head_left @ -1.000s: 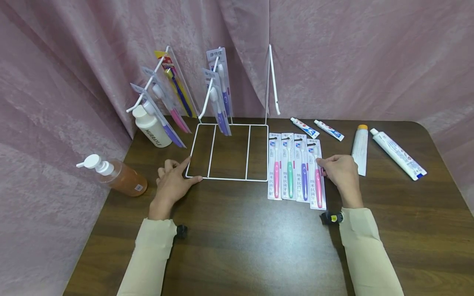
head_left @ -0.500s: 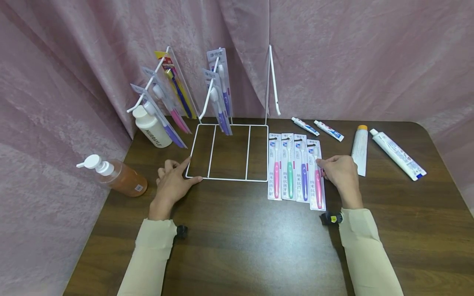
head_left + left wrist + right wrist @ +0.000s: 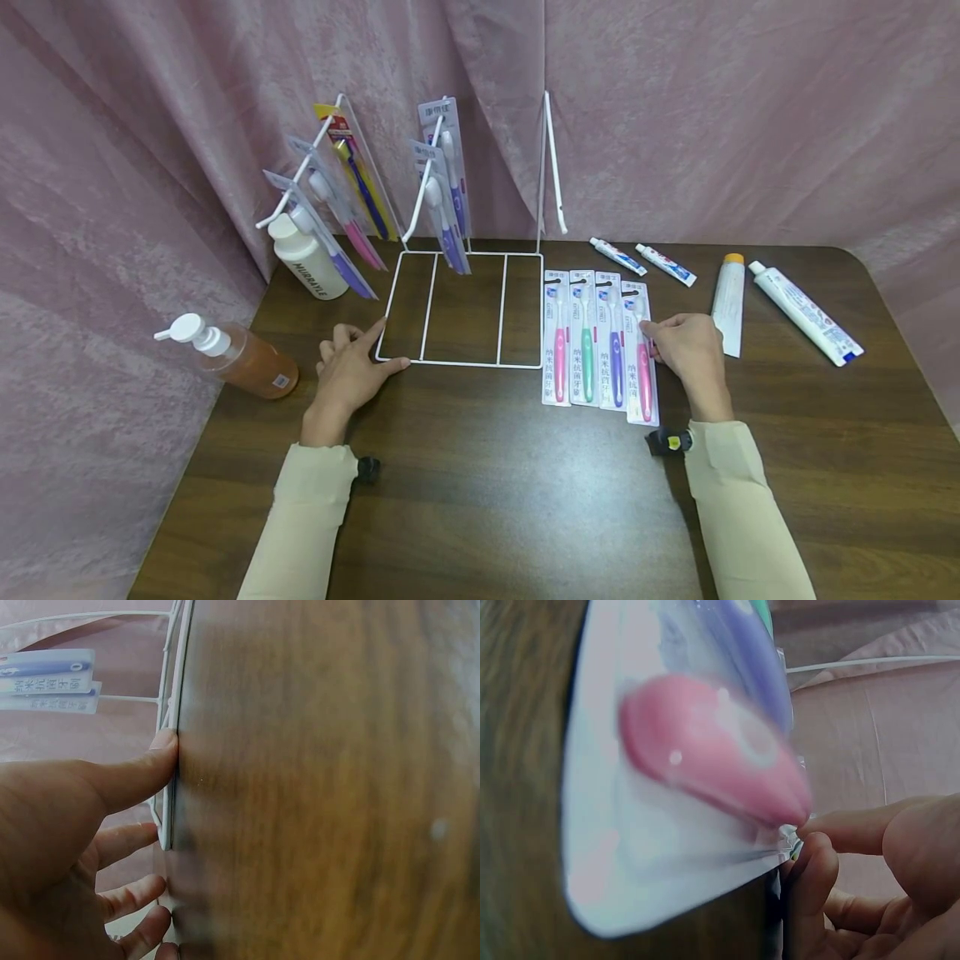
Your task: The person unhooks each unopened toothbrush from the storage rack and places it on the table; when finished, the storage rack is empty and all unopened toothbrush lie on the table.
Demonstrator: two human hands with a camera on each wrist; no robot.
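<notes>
At the front-left corner of a white wire rack [image 3: 459, 363], my left hand [image 3: 348, 375] rests with thumb and index finger spread against the wires. The left wrist view shows its thumb [image 3: 142, 776] on the rack's front bar, the other fingers loosely bent. My right hand [image 3: 686, 346] pinches the right edge of a packaged toothbrush [image 3: 643, 383] with a pink handle, the rightmost of a row on the table. In the right wrist view, thumb and finger meet at the edge of its clear pack [image 3: 667, 877]. Beside it lie packaged toothbrushes with purple [image 3: 617, 367], green [image 3: 587, 362] and pink [image 3: 559, 362] handles.
Packaged toothbrushes hang on the rack's left hook [image 3: 307, 162] and middle hook [image 3: 420, 200]; the right hook [image 3: 555, 167] is bare. A white bottle [image 3: 307, 258] and an amber pump bottle [image 3: 255, 367] stand left. Several toothpaste tubes [image 3: 806, 312] lie right. A pink curtain [image 3: 712, 117] hangs behind.
The pink-handled toothbrush pack under my right hand has shifted very slightly left toward its neighbour. My left hand has stayed on the rack corner.
</notes>
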